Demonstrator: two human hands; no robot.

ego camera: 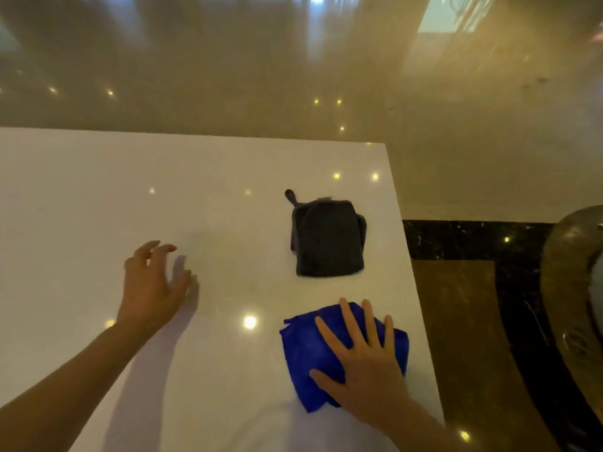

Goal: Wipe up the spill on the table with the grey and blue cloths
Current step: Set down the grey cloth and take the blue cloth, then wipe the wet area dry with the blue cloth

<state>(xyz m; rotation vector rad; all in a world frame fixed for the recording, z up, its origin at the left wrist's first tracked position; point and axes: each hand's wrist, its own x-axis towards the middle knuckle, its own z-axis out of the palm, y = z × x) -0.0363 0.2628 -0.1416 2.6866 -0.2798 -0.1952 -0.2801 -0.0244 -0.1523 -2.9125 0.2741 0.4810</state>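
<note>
Pressing blue cloth (303, 353), no writing.

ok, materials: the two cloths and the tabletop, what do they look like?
Blue cloth: soft matte fabric, possibly microfibre; crumpled edges, no shine, flattened under the right hand.
Grey cloth: thicker dark textile, folded, matte, with a hanging loop at one corner.
Table: hard polished white slab, stone or a composite by the look; it mirrors ceiling lights as sharp spots.

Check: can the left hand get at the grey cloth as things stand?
Probably yes. The left hand is open over bare table, and nothing lies between it and the grey cloth. The right hand is flat on the blue cloth, nearer the person.
</note>
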